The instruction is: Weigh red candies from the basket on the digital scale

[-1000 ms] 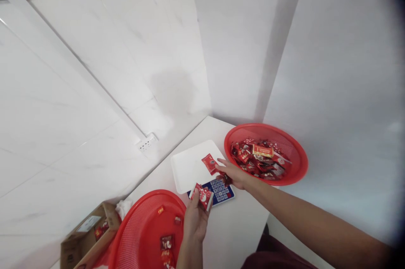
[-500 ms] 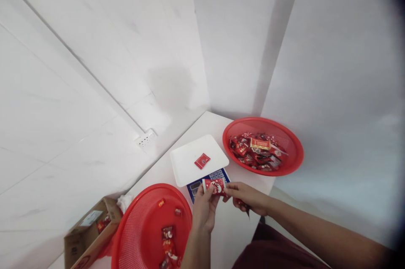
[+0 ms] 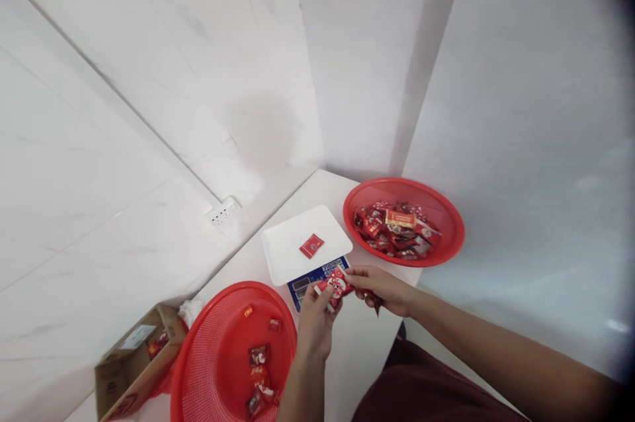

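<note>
Left hand in front of me: grip pinching one end of a red-and-white packet. Right hand: grip pinching the other end, dark wrapper tucked under its fingers. Packet's held over the blue keypad; red sachet lies flat on the white pan.

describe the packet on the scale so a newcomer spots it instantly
On the white table, between two red baskets, stands a scale with a blue panel. On its white pan lies a red packet. Only it lies there; the white-edged packet nearby is in the left hand.
</note>
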Demonstrator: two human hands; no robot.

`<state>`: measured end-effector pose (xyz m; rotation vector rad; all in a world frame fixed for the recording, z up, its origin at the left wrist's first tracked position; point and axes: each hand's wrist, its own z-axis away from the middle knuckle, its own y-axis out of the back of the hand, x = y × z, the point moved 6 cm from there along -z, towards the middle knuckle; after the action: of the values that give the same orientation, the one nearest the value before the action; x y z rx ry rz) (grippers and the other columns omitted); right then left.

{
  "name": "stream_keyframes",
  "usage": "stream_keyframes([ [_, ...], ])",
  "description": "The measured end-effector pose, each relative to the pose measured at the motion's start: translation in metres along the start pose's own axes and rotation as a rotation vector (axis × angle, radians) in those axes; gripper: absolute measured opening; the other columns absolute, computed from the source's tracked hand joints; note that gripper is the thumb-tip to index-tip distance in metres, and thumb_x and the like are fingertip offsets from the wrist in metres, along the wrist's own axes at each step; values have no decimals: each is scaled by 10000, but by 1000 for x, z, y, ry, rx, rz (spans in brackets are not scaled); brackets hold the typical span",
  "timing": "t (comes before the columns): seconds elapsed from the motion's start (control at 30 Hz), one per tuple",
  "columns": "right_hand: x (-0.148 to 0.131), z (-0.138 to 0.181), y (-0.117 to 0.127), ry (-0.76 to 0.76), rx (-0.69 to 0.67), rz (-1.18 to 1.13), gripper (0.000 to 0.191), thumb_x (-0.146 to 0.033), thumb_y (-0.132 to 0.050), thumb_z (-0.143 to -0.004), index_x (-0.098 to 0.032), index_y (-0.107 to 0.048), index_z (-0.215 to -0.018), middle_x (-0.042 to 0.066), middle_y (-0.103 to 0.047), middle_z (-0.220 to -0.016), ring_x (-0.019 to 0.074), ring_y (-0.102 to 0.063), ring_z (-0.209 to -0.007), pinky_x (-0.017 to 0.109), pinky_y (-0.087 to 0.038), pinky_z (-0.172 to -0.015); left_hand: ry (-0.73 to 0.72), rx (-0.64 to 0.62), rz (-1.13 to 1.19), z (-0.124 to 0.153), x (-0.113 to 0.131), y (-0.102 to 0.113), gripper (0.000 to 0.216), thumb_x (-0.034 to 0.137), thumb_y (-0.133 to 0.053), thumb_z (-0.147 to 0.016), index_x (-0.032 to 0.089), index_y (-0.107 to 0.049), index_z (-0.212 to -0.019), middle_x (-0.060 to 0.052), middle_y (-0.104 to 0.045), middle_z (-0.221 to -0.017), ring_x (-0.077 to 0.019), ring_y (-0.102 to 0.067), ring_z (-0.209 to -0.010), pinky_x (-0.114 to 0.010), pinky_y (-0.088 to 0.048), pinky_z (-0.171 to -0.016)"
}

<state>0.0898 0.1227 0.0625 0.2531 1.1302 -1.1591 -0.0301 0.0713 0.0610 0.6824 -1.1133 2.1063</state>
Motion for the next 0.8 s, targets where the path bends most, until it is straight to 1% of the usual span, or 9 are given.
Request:
stream_keyframes([
  [0.13,-2,-1,0,53,0,118,278,-401,-655,-651,-151,-541,-694,-92,-397,-418,25,-295,-358,146,-240,-343,15,-20,-105,1,-2,-2,291,297,-723,-603,187,-554,-813,0,-632,-781,-95,-575,-660,-262,-464,-669],
  [0.23,-2,-2,3,91,4,181,252,-375,-650,-649,-148,-541,-668,-90,-411,-405,26,-312,-346,148,-240,-336,13,-31,-271,0,-2,-3,349,368,-706,-608,164,-591,-867,-28,-635,-754,-108,-559,-626,-265,-456,-635],
  [0.3,-1,-1,6,90,3,199,242,-368,-646,-655,-148,-546,-665,-88,-417,-398,27,-318,-340,147,-239,-331,-70,-35,-418,-1,2,-5,350,401,-684,-622,144,-613,-849,-35,-633,-720,-121,-551,-624,-253,-442,-618],
  [0.4,1,1,8,72,-3,171,237,-366,-647,-659,-148,-553,-663,-94,-404,-387,23,-305,-334,143,-243,-330,-220,-25,-617,0,8,-8,307,426,-638,-662,151,-627,-797,-29,-632,-704,-129,-533,-631,-234,-418,-602],
  [0.47,3,1,9,57,-19,150,234,-361,-655,-658,-147,-563,-670,-93,-406,-388,23,-306,-332,141,-243,-326,-245,-21,-668,-1,8,-9,294,433,-622,-675,158,-627,-781,-21,-628,-694,-125,-520,-622,-223,-407,-586],
  [0.57,6,-2,14,6,-23,73,228,-360,-653,-678,-149,-567,-686,-82,-448,-424,23,-331,-334,137,-256,-322,-189,-1,-621,-5,3,-7,289,434,-633,-664,161,-623,-758,-8,-621,-659,-115,-517,-594,-212,-401,-560],
  [0.63,8,-6,27,-42,53,-96,211,-357,-633,-708,-159,-570,-742,-58,-529,-516,27,-389,-366,133,-294,-338,-136,40,-514,-9,0,-2,290,426,-657,-642,160,-619,-750,-5,-624,-656,-113,-535,-588,-211,-411,-555],
  [0.73,-1,-13,66,-7,275,-391,153,-304,-598,-756,-177,-554,-830,-16,-616,-675,53,-512,-474,157,-405,-430,-69,124,-251,-16,-4,12,269,360,-712,-597,166,-613,-756,-9,-640,-732,-116,-583,-649,-219,-458,-601],
  [0.8,-15,-14,100,70,403,-497,81,-238,-577,-774,-180,-539,-816,-7,-624,-680,82,-564,-543,195,-461,-518,-32,186,-101,-19,-6,25,226,276,-723,-599,170,-610,-764,-13,-644,-795,-114,-602,-698,-229,-486,-645],
])
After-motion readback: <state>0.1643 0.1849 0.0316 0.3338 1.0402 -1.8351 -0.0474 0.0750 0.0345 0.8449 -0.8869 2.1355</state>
